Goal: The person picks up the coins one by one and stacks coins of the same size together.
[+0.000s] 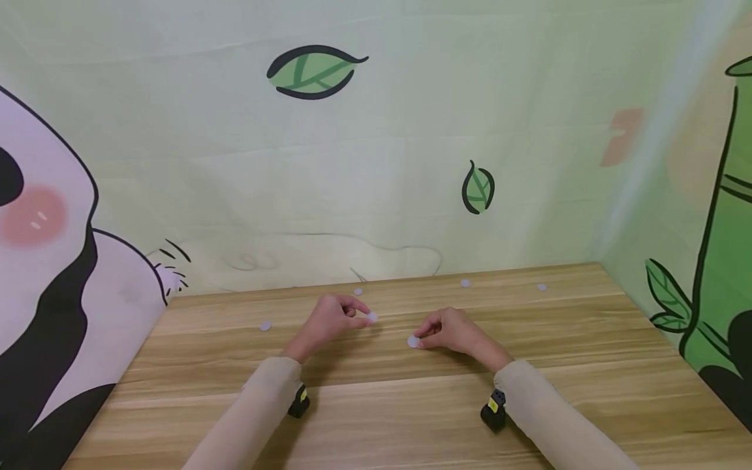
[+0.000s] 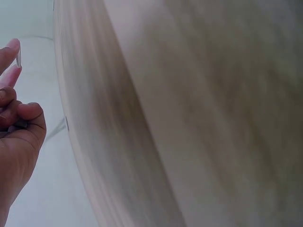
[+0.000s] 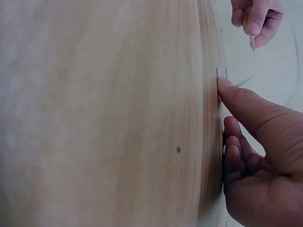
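Note:
My left hand [image 1: 332, 321] pinches a small white disc [image 1: 371, 317] between thumb and fingertips, raised over the wooden table. In the left wrist view that disc [image 2: 18, 57] shows edge-on as a thin, clear-looking round. Lower and to the right, my right hand [image 1: 452, 330] pinches a second white disc [image 1: 414, 341] close over the tabletop. From the right wrist, this disc [image 3: 218, 73] appears as a thin edge at the thumb tip, with the other hand [image 3: 259, 19] and its disc beyond. The two hands face each other with a gap between them.
More white discs lie on the wooden table [image 1: 376, 418]: one disc [image 1: 266, 326] at the left, and others at the back, a disc [image 1: 358, 292], a disc [image 1: 465, 283] and a disc [image 1: 542, 287]. A printed cloth backdrop [image 1: 388, 163] rises behind the table's far edge.

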Demonstrator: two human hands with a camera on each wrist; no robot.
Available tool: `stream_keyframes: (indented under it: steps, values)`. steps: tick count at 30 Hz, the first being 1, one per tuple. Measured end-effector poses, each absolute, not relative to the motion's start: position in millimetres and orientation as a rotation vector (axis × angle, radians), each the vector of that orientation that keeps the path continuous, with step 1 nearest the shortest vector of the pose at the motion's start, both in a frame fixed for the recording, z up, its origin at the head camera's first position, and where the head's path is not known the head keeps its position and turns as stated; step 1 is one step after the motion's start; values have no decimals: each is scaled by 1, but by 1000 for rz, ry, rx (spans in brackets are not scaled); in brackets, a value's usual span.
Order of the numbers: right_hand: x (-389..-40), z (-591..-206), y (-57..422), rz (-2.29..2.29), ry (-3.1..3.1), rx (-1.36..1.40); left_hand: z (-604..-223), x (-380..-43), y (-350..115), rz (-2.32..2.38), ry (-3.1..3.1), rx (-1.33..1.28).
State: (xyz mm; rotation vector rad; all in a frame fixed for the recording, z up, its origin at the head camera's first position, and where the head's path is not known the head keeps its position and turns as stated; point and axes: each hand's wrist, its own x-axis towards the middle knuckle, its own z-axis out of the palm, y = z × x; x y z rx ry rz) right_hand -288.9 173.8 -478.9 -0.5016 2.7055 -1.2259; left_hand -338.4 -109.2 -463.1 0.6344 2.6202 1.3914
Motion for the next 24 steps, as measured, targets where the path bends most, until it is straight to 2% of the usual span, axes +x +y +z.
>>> stream_keyframes:
  steps: [24]
  values:
    - [-290, -479, 174, -1237, 2705, -506, -469, -336, -82, 1249, 2647, 800]
